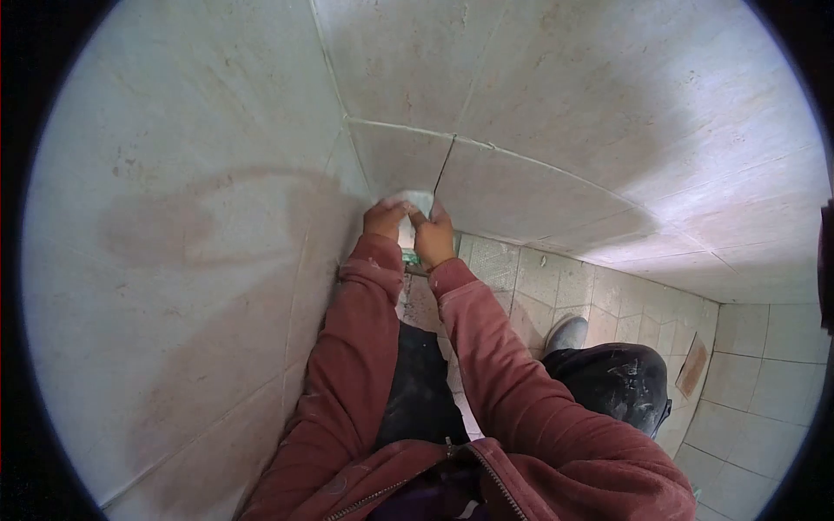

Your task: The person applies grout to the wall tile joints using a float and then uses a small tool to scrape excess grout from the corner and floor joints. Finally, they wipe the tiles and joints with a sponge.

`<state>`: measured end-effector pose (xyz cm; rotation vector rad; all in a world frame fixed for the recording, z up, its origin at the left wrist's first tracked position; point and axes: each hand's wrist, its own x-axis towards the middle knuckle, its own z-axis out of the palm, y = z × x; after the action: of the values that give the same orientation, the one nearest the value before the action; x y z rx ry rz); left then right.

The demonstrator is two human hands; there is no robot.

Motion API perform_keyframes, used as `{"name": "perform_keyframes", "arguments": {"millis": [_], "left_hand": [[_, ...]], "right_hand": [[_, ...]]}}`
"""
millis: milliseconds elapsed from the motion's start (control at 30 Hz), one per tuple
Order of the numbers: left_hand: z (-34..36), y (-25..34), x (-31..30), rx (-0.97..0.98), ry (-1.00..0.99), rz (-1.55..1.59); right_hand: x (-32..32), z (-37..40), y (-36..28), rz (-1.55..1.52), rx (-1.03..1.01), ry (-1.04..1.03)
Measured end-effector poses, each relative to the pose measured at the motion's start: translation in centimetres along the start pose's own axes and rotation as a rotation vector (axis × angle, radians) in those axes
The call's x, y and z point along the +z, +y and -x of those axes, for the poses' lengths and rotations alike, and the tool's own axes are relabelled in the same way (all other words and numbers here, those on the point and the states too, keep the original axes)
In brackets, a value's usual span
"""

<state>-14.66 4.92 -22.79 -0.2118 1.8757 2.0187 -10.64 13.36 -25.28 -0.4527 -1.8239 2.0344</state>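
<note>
Both hands are together low at the corner of the tiled walls. My left hand (382, 220) is closed on the left side of a white, soft-looking bag-like piece (417, 200). On its right side my right hand (434, 234) grips the same piece, thumb pointing up across it. Fingers cover much of it, and I cannot tell exactly what it is. Just above the hands, a dark open joint (446, 162) runs up the wall tile (521, 191) to a horizontal joint (400, 127) filled with white.
A large tiled wall (200, 130) stands close on the left. Below the hands lies a small green thing (410, 258) on the tiled floor (556, 278). My boot (567, 334) and dusty dark knee (617, 382) are at right, near a brown floor patch (692, 366).
</note>
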Motion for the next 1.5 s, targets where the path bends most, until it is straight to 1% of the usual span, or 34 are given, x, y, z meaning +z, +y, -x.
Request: {"name": "perform_keyframes", "arguments": {"millis": [33,67,100,133,200,267,300,367,400,433,467,500,533,567,633,667,700,733,767,833,867,900,933,967,1033,1067,1100,1133,1200,1233,1333,1400,1433,1500], "left_hand": [[0.3,0.5,-0.2,-0.058,-0.01,0.112],[0.6,0.9,-0.2,-0.11,-0.021,0.223],[0.3,0.3,-1.0,-0.076,-0.05,-0.013],[-0.4,-1.1,-1.4,-0.064,-0.057,-0.007],[-2.2,-4.3,-1.7,-0.089,-0.028,-0.296],[-1.9,-3.6,-1.3,0.01,-0.038,-0.464],[-1.0,-2.0,-0.7,-0.051,-0.035,-0.431],[-1.0,-2.1,-0.6,-0.125,-0.032,-0.397],[-1.5,-2.3,-0.5,-0.191,-0.022,-0.166],[-1.9,-2.6,-0.6,-0.253,-0.011,0.067],[-2.2,-2.9,-1.0,-0.253,-0.007,0.067],[-0.9,-0.8,-0.7,-0.293,-0.009,-0.034],[-0.1,0.7,-0.4,-0.335,-0.011,-0.136],[0.3,0.8,-0.3,-0.34,-0.007,-0.136],[0.6,0.9,0.0,-0.185,-0.023,0.151],[0.6,0.9,0.0,-0.18,-0.022,0.156],[0.7,0.9,0.0,-0.111,-0.032,0.211],[0.9,1.2,0.1,-0.043,-0.042,0.262],[1.1,1.6,0.1,-0.047,-0.041,0.262],[2.5,3.3,0.3,-0.005,-0.065,0.268],[1.1,1.4,-0.2,0.02,-0.077,0.274],[-0.7,-1.6,-1.0,0.223,-0.21,-0.574],[-2.4,-4.5,-1.7,0.542,-0.178,-1.378],[-2.0,-6.0,-2.0,0.616,-0.189,-1.546],[-1.2,-6.0,-2.0,0.255,-0.165,-1.289],[-1.1,-6.1,-2.2,0.097,-0.127,-1.163],[-1.1,-5.8,-2.3,0.065,-0.13,-1.154],[-1.1,-5.4,-2.4,0.035,-0.129,-1.14],[-1.1,-4.6,-2.4,0.004,-0.132,-1.132],[-1.0,-4.4,-2.5,-0.007,-0.136,-1.132],[-0.8,-3.8,-2.6,-0.036,-0.147,-1.14],[-0.7,-3.4,-2.6,-0.048,-0.154,-1.147],[-0.6,-3.2,-2.7,-0.054,-0.156,-1.153],[-0.8,-3.0,-2.7,-0.062,-0.168,-1.167]], "right_hand": [[0.1,0.6,-0.8,0.004,0.01,0.006],[0.1,1.0,-1.9,0.031,0.093,-0.045],[0.0,1.0,-2.8,0.061,0.163,-0.098],[-0.3,1.1,-2.5,0.065,0.149,-0.096],[-1.1,1.5,1.0,-0.103,0.487,-0.093],[-1.9,0.4,4.5,0.182,0.297,-0.232],[-2.0,0.0,4.7,0.219,0.34,-0.192],[-2.3,-0.6,0.2,0.868,0.071,-0.354],[-1.9,-0.9,0.6,0.866,0.071,-0.356],[-1.3,-1.1,1.1,0.477,0.281,-0.14],[-0.9,-1.2,1.6,0.08,0.477,0.075],[-0.8,-0.9,-0.2,0.079,0.481,0.07],[-0.5,-0.3,-3.9,0.125,0.435,0.039],[-0.5,0.1,-5.9,0.174,0.389,0.008],[-0.7,0.0,-5.7,0.176,0.343,-0.034],[-0.8,-0.2,-5.7,0.175,0.29,-0.075],[-0.7,-0.1,-6.6,0.179,0.287,-0.08],[-0.4,0.1,-8.2,0.235,0.129,-0.059],[-0.4,0.5,-9.1,0.289,-0.026,-0.036],[-0.7,1.7,-5.9,0.269,-0.009,-0.004],[-0.7,1.1,-4.2,0.24,-0.036,0.019],[-0.8,1.3,-2.5,0.344,0.033,0.037],[-1.4,2.0,0.0,0.447,0.109,0.06],[-3.0,2.3,5.2,0.635,0.084,-0.088],[-3.6,2.1,5.2,0.807,0.076,-0.248],[-4.0,1.5,5.4,0.976,0.083,-0.535],[-3.9,1.1,4.6,1.132,0.085,-0.828],[-3.8,1.0,5.0,1.126,0.092,-0.833],[-3.5,0.6,4.8,1.212,0.03,-0.897],[-3.4,0.7,4.7,1.208,0.032,-0.899],[-2.6,1.0,4.4,0.307,0.719,-0.41],[-2.1,1.0,4.8,-0.325,1.077,-0.036],[-1.9,0.9,5.3,-0.327,1.079,-0.041],[-1.6,0.4,6.6,0.195,0.67,-0.319]]}}
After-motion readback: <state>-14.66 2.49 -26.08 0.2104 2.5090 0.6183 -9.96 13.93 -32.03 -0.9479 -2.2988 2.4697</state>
